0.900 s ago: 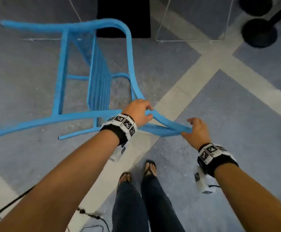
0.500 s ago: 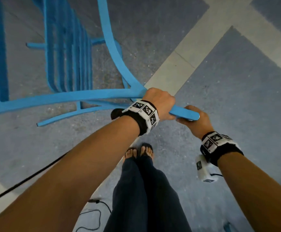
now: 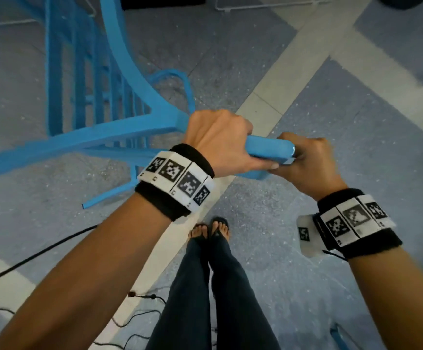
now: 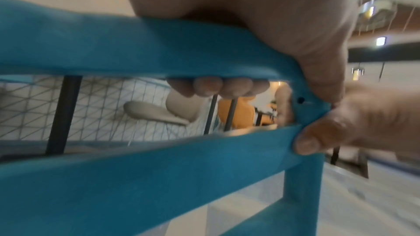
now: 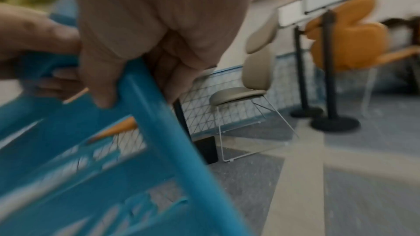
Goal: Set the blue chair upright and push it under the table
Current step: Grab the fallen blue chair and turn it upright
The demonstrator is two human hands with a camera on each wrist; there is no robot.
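Observation:
The blue chair [image 3: 119,132] hangs tilted over the floor at the left of the head view, its slatted seat and legs reaching up and left. My left hand [image 3: 220,140] grips the top rail of its back from above. In the left wrist view the fingers [image 4: 218,87] curl under that rail [image 4: 136,47]. My right hand [image 3: 311,160] grips the rail's right end, close against the left hand. The right wrist view shows the right hand [image 5: 159,42] wrapped round the blue frame [image 5: 163,114]. A black square base [image 3: 162,2], perhaps the table's, lies at the top edge.
My feet [image 3: 213,228] stand just behind the chair, on a pale floor strip. Black cables [image 3: 41,253] trail over the floor at lower left. A beige wire-legged chair [image 5: 245,87], black stanchions [image 5: 334,123] and an orange chair [image 5: 350,46] stand ahead to the right.
My right hand has closed round the end of the rail that it was only touching. Both hands have raised the chair back up and toward me.

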